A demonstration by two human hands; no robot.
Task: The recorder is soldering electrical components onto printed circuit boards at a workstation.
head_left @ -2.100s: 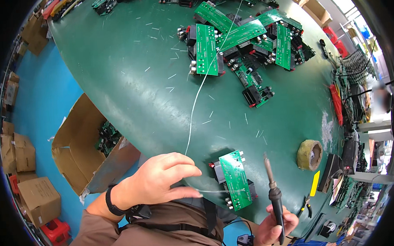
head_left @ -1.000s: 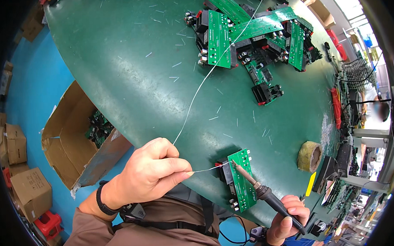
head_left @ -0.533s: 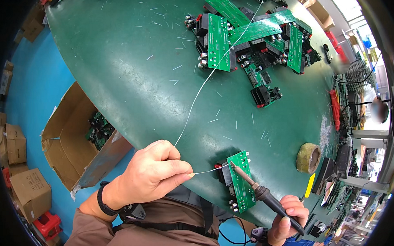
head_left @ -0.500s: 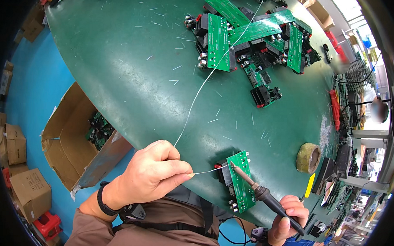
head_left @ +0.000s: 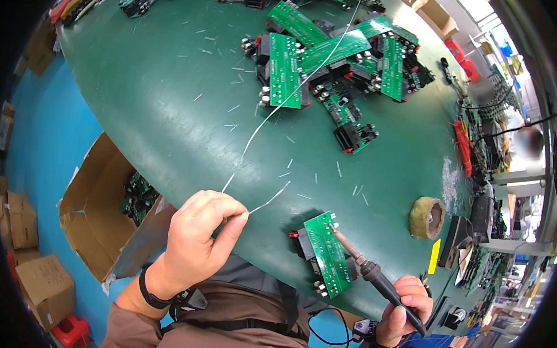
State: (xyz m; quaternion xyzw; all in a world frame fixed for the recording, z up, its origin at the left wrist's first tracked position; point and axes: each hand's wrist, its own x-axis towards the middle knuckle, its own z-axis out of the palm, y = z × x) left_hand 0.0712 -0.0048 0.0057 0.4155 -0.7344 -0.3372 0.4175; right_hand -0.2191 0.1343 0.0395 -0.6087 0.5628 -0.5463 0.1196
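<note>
One broad green tabletop (head_left: 166, 110) carries the work; toward its far side lies a heap of green circuit boards (head_left: 284, 69), stacked loosely at odd angles; by the near edge, in front of the person, a single circuit board (head_left: 328, 256) lies with its bare side up, propped on the bulky parts beneath, so it probably rocks if pressed off-centre; it should be light and stiff, its joints easily spoiled by a knock, and the long edges look the best hold; the soldering iron (head_left: 381, 282) is slim and rigid, likely light; the right hand (head_left: 406, 304) is wrapped around its black handle, the sound place, well back from the metal shaft, which is presumably hot; the tip is at the board's far end, touching or just above, I cannot tell which; the solder wire (head_left: 268, 204) crosses over the heap and comes down to the left hand (head_left: 204, 229), which pinches it; its free end sticks out rightward, apart from the board; thin and probably soft, it should bend readily, so a pinch near that end suits it.
</note>
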